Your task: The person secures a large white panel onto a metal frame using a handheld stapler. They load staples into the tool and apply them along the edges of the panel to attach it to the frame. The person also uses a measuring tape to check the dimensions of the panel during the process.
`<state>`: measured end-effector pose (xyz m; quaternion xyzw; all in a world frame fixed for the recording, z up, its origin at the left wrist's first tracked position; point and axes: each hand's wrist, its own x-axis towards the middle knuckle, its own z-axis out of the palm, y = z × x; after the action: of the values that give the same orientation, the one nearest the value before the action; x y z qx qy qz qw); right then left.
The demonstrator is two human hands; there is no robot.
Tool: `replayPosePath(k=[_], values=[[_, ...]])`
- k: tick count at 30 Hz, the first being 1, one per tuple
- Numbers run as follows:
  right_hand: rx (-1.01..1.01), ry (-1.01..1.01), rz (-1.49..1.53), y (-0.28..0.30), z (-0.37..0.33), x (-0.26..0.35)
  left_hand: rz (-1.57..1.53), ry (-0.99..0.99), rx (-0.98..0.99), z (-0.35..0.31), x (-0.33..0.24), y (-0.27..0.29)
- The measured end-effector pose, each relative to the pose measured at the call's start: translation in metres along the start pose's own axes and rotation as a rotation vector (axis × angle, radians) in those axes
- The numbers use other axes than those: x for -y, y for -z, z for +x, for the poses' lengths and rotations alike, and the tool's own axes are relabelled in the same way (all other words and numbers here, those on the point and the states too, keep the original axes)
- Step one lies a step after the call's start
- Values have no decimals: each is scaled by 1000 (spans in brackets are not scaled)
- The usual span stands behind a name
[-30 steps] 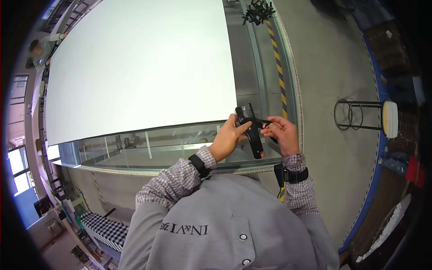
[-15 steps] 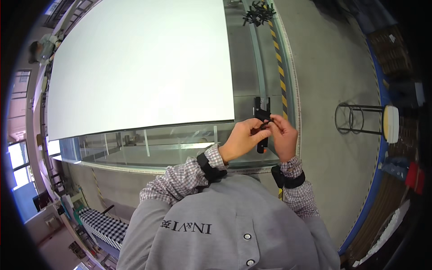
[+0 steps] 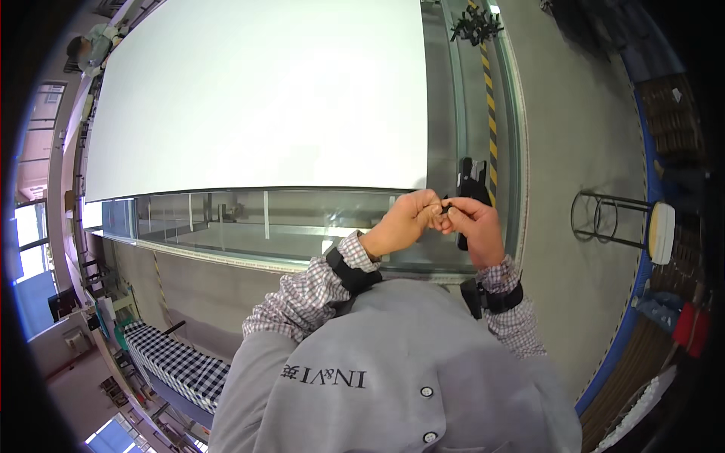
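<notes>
Both my hands are together in front of me, by the near right corner of a large white panel (image 3: 257,98). Between their fingertips is a small black piece (image 3: 446,209), mostly covered and too small to name. The fingers of my left hand (image 3: 408,223) are curled and pinched at it from one side. From the other side, my right hand (image 3: 482,229) pinches it between thumb and forefinger. Just beyond the right hand, a black tool (image 3: 473,181) lies on the glass-topped table (image 3: 302,226), its near end partly hidden by that hand.
A bunch of black strips (image 3: 476,27) lies at the table's far right, near yellow-and-black tape (image 3: 492,113). Off to the right, a stool (image 3: 661,232) lies or appears sideways on the floor. A checked cloth (image 3: 177,362) covers something at lower left; another person (image 3: 91,49) is at far left.
The view has shifted, so the panel and table sit farther right. My hands have moved left relative to the black tool, toward the panel's corner, fingertips still together.
</notes>
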<state>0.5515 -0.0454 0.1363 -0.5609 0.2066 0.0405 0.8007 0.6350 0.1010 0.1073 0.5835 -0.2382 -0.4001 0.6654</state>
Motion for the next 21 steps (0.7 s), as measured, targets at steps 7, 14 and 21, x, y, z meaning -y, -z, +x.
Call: replayPosePath(k=[7,14,21], values=[[-243,80,-246,-18,11,-28,-4,185,-210,-28,17,22],[-372,-30,-281,-26,42,-50,-315,516,-330,-43,14,56],[-315,-180,240,-23,35,-19,-984,632,-187,-28,11,50]])
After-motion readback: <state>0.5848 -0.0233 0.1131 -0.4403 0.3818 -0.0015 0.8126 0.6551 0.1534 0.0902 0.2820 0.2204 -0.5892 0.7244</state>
